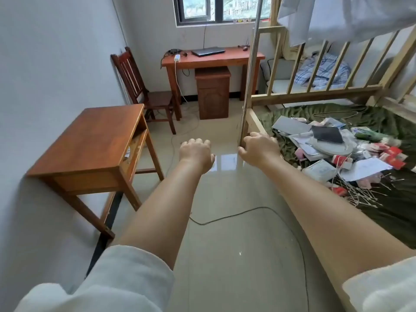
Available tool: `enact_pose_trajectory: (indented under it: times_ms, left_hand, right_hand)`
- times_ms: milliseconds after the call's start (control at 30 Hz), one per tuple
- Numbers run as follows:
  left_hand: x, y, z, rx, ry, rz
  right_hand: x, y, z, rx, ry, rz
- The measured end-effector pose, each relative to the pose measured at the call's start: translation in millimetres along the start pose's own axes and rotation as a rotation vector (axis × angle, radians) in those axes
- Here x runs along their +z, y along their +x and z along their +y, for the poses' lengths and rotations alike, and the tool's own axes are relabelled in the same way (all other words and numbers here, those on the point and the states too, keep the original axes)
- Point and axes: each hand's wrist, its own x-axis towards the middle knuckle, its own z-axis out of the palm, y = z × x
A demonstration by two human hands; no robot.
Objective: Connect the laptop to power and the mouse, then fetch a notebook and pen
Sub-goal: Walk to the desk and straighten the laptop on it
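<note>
A closed dark laptop lies on the far wooden desk under the window. A white power adapter sits at the desk's left end, its white cable hanging to the floor. A small dark mouse rests near the desk's right end. My left hand and my right hand are stretched out over the floor, far from the desk, fingers curled downward and holding nothing. A dark flat notebook-like item lies in the clutter on the bed. No pen is discernible.
A wooden side table stands at the left wall, a wooden chair behind it. A cabinet sits under the desk. A bunk bed frame and metal pole are on the right. A black cable crosses the tiled floor.
</note>
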Motion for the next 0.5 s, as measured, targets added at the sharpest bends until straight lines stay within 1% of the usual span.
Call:
enact_pose_trajectory:
  times_ms: [33, 133, 233, 400, 500]
  left_hand:
    - [8.4, 9.2, 1.3, -0.014, 0.01, -0.047]
    - [37.4, 54.3, 1.8, -0.044, 0.003, -0.083]
    - [49.7, 118.3, 3.1, -0.044, -0.02, -0.152]
    - [49.6, 235.6, -1.1, -0.07, -0.048, -0.246]
    - [49.1, 299.8, -10.5, -0.097, -0.084, -0.265]
  right_hand:
    - [8.0, 9.4, 0.1, 0.011, -0.004, -0.04]
    - [38.0, 56.8, 7.7, 0.004, 0.011, -0.087]
    - [56.0, 122.1, 14.9, -0.027, 0.03, -0.122]
    - [57.4, 241.8, 30.0, -0.085, 0.0, -0.178]
    - [52.6, 312.0, 34.6, -0.103, 0.003, -0.174]
